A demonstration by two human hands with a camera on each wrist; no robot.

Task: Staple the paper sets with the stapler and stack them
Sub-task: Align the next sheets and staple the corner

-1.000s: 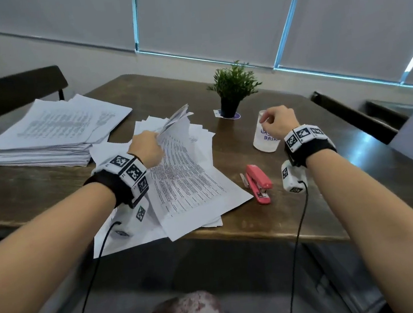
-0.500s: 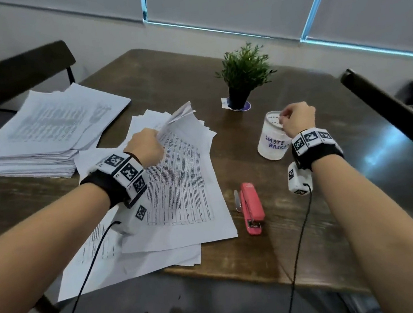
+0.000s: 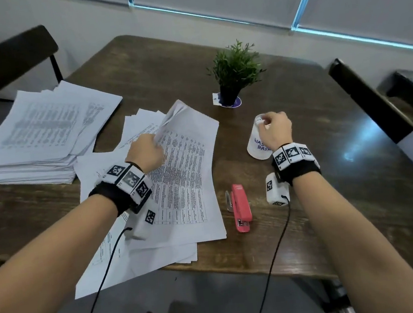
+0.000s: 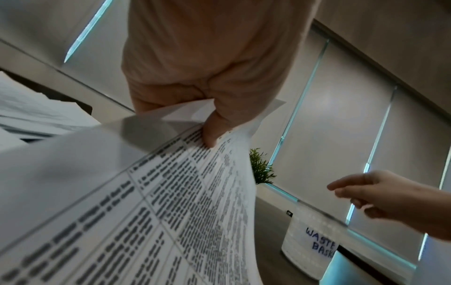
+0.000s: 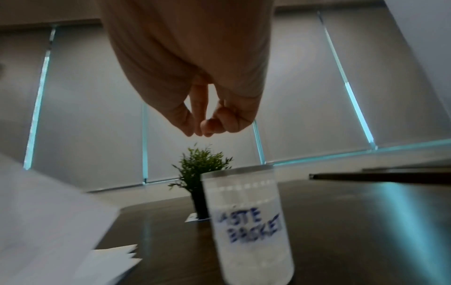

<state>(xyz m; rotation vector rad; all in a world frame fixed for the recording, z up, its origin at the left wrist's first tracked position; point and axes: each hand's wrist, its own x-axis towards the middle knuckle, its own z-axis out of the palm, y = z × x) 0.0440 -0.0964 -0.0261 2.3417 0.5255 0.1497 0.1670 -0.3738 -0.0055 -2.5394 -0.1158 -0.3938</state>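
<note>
My left hand [image 3: 147, 150] pinches the raised top corner of a printed paper set [image 3: 185, 179] that lies on other loose sheets [image 3: 135, 266]. In the left wrist view the thumb [image 4: 209, 135] presses on the printed sheet [image 4: 146, 212]. A red stapler [image 3: 241, 208] lies shut on the table right of the papers, untouched. My right hand [image 3: 273, 128] hovers over the rim of a white cup [image 3: 257, 145] marked "WASTE BASKET". Its fingertips [image 5: 205, 131] are pinched together above the cup [image 5: 249, 221], and I see nothing between them.
A tall stack of papers [image 3: 36, 133] sits at the table's left. A small potted plant [image 3: 235, 72] stands behind the cup. A thin metal piece [image 3: 228, 200] lies beside the stapler. Dark chairs [image 3: 364, 95] stand at the right, and the table edge [image 3: 239, 264] is near me.
My head view has shifted and tilted down. The left hand keeps its pinch on the paper corner, and the right hand stays over the cup's rim.
</note>
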